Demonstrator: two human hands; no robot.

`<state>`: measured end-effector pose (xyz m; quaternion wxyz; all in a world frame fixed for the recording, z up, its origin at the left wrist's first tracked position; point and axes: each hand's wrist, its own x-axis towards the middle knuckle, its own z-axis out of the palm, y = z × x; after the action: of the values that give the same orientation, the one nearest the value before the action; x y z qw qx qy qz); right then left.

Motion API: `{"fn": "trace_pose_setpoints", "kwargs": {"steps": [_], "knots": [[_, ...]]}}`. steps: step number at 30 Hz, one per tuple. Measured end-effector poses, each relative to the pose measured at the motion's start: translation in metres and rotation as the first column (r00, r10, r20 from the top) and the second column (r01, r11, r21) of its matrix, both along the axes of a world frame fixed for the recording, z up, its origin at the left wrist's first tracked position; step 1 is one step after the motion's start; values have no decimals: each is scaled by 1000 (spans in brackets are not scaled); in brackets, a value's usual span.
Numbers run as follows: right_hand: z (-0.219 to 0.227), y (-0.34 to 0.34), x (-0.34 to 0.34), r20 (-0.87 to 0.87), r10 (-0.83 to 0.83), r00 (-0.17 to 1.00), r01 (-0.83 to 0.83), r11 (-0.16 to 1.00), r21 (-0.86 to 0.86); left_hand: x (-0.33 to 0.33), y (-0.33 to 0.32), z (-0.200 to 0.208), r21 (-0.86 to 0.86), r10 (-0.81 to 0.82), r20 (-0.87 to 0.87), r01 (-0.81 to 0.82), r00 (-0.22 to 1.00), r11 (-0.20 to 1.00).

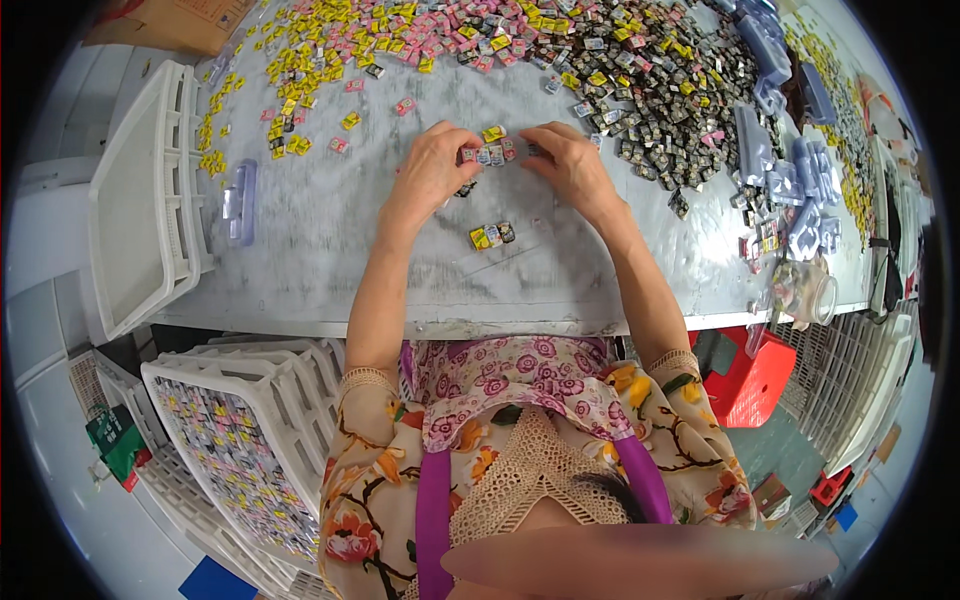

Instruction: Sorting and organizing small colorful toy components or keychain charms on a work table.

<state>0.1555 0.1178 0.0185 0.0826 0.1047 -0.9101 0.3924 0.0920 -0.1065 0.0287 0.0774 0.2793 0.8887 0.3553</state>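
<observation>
My left hand (432,172) is closed, its thumb and fingertips pinching the left end of a short row of small box-like pieces (490,156), pink and grey-white. Facing it, my right hand (572,172) has its fingers bent together at a small dark piece (537,151) by the row's right end. A yellow piece (493,133) lies just beyond the row. Nearer to me on the table (330,270) rests a small cluster of yellow, white and black pieces (491,236). Some dark bits show beneath my left fingers, partly hidden.
Heaps of yellow, pink and black pieces (680,90) cover the far table. Clear plastic cases (805,180) and a round jar (822,298) stand at right, one case (240,203) at left. White trays (150,200) lean at left; a red stool (755,380) sits below right.
</observation>
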Motion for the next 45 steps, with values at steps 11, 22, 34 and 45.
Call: {"fn": "trace_pose_setpoints", "kwargs": {"steps": [11,22,34,45], "knots": [[-6,-10,-3,-33,29,999,-30,999,-30,0,8,-2,17,11,-21,-11,1000,1000],[5,0,3,22,-68,997,71,980,-186,-3,12,22,20,112,98,-115,989,993],[-6,41,-65,-218,-131,967,197,928,315,-53,41,9,-245,5,25,1,1000,970],[-5,43,-19,-133,61,989,-41,988,146,-6,-4,22,-221,226,187,-184,956,958]]}}
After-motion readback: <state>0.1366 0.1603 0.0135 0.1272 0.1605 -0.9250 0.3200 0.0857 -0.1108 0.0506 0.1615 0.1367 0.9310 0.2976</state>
